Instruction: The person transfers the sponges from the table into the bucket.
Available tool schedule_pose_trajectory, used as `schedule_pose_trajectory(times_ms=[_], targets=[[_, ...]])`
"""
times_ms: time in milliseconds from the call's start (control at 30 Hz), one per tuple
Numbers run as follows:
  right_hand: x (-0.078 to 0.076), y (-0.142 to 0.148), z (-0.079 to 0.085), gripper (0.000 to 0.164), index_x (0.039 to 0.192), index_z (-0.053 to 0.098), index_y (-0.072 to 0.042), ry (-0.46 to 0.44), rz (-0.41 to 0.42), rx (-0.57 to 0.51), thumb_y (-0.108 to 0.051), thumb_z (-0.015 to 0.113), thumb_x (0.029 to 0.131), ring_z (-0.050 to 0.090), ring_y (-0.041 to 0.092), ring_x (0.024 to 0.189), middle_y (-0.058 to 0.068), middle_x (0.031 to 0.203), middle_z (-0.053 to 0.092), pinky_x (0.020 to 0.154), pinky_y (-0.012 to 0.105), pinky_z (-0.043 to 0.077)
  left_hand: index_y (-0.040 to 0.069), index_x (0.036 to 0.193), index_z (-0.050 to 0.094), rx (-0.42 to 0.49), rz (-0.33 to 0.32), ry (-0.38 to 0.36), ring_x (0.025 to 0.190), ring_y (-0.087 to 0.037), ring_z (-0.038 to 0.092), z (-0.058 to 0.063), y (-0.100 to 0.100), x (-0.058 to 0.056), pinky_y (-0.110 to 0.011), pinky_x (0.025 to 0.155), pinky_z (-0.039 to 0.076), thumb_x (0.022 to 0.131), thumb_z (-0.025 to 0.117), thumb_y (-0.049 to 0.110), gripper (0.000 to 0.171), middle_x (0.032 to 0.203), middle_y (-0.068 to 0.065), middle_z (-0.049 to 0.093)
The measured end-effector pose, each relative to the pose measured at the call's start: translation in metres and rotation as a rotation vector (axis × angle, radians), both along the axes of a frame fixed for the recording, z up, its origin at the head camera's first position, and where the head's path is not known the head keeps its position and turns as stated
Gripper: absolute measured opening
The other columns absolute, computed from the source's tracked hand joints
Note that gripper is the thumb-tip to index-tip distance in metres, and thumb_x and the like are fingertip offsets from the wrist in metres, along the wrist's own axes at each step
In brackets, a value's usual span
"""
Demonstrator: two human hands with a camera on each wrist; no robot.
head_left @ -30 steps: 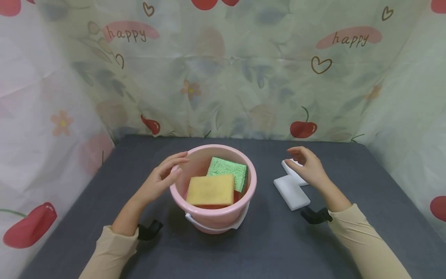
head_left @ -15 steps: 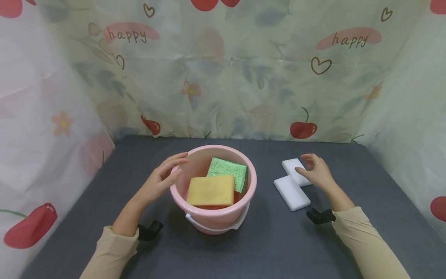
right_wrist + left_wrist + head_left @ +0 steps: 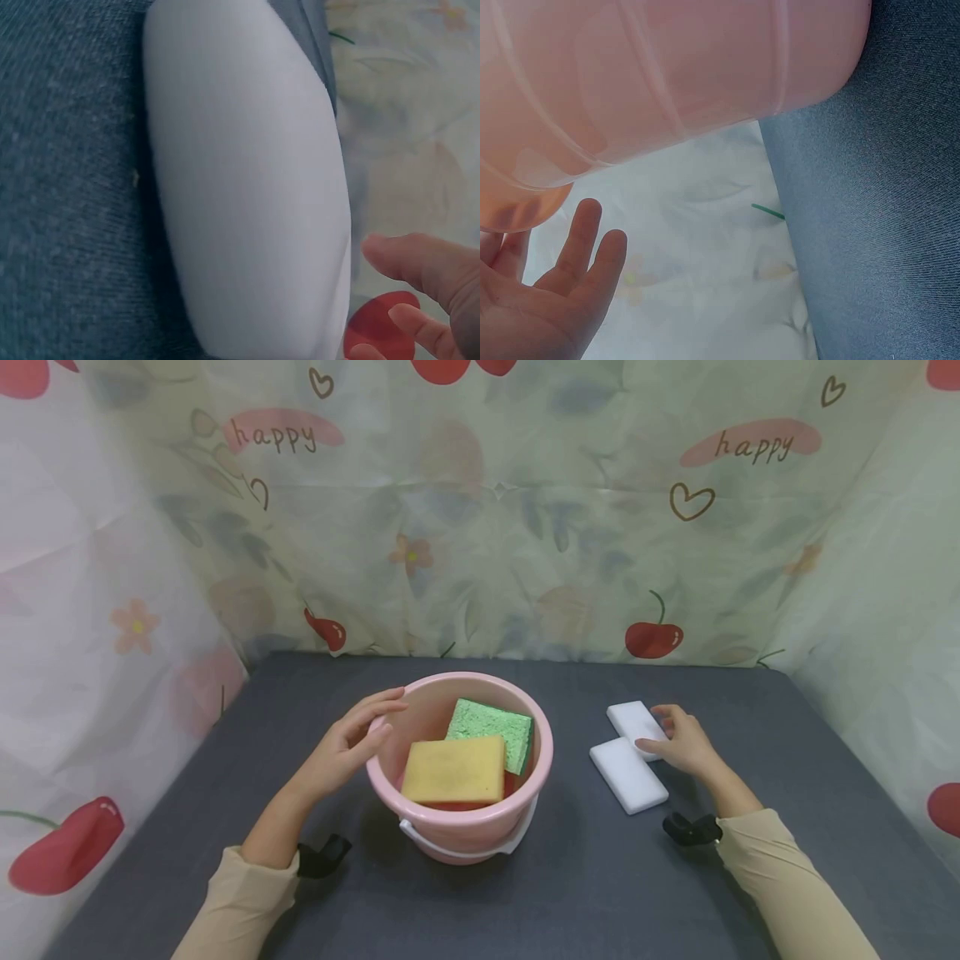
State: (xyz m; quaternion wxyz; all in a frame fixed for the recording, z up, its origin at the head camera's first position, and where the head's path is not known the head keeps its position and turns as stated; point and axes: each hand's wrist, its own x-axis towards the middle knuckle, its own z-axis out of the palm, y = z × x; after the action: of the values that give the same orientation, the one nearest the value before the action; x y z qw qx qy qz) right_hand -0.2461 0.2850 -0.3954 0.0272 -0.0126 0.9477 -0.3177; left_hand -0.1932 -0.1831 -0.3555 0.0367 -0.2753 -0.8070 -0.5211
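Observation:
A pink bucket (image 3: 459,837) stands on the table, its pale handle hanging down in front. Inside it lie a yellow sponge (image 3: 453,770) and a green sponge (image 3: 498,727). My left hand (image 3: 347,745) touches the bucket's left rim with fairly straight fingers; in the left wrist view two fingers (image 3: 579,238) stick out past the bucket. To the right are two white sponge blocks, a nearer block (image 3: 628,777) and a farther block (image 3: 632,723), meeting at a corner. My right hand (image 3: 686,745) hovers at the right side of the farther block, thumb and fingers spread apart.
The dark table (image 3: 465,910) reaches to printed fabric walls (image 3: 495,577) at the back and both sides. A black wrist mount (image 3: 324,857) sits on the left forearm, and a second black mount (image 3: 690,829) on the right.
My right hand has shifted right from over the white blocks, then lowered beside the farther one. The left hand and the bucket stay where they were.

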Motion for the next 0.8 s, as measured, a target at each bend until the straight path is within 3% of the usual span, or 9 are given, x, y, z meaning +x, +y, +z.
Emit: schedule_pose_trajectory(times_ms=[367,800], targets=[[-0.001,0.002,-0.011,0.072,0.133,0.032,0.011,-0.006,0.017,0.028,-0.024,0.068,0.082,0.041,0.049,0.115,0.040,0.125,0.039,0.090,0.056,0.040,0.004,0.129,0.051,0.009,0.000,-0.007,0.137,-0.026,0.029,0.000,0.000,0.000,-0.008,0.099,0.032,0.095,0.048,0.011,0.035,0.148,-0.009,0.036],[-0.002,0.004,-0.013,0.076,0.137,0.027,0.010,-0.077,-0.014,0.041,-0.029,0.066,0.084,0.043,0.048,0.113,0.039,0.126,0.040,0.088,0.054,0.041,0.004,0.129,0.051,0.007,-0.002,-0.019,0.138,-0.025,0.029,0.002,0.001,0.002,-0.007,0.099,0.031,0.096,0.047,0.012,0.035,0.149,-0.008,0.035]])
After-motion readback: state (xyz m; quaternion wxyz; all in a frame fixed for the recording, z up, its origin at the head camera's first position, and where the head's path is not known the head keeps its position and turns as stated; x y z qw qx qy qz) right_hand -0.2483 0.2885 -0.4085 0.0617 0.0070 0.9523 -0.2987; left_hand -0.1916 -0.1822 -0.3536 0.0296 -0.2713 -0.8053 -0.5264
